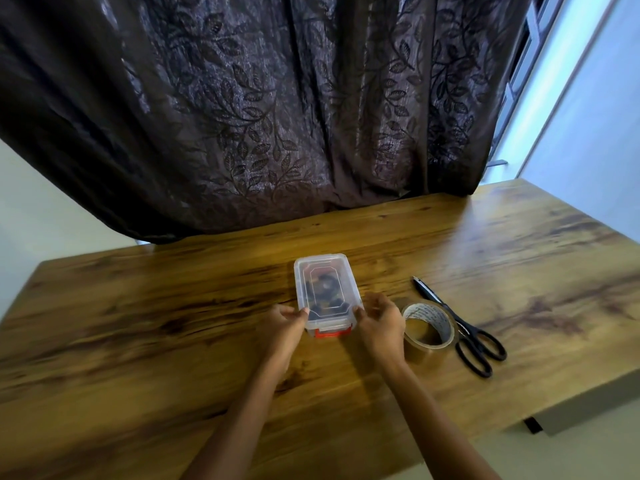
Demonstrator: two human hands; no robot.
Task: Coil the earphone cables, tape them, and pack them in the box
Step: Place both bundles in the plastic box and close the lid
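My two bare forearms reach forward from the near edge of the wooden table point(166, 313), side by side and a little apart. My left hand point(285, 322) has its fingers curled, and its thumb and fingertips pinch the near left corner of the box point(325, 271). My right hand point(381, 322) mirrors it, fingers bent, gripping the near right corner. Both hands are closed on the box, one on each side of it.

Between them, on the near end wall of the box, sits the red latch point(333, 333), facing me. The box is a small clear plastic one and rests flat on the table with its long side running away from me and its lid on. Through the lid I make out the earphone cables point(323, 284) as dark bundles inside; the picture is too blurred to show how many there are or how they are taped.

Just beside my right hand lies the tape roll point(415, 349), brown, flat on its side. Touching its far right edge, the black scissors point(465, 329) lie shut, handles toward me and tips pointing away to the left.

Beyond the far edge of the table hangs a dark curtain point(277, 116) with a leaf pattern. A pale wall point(34, 202) shows to its left and a bright window frame point(530, 46) to its right.
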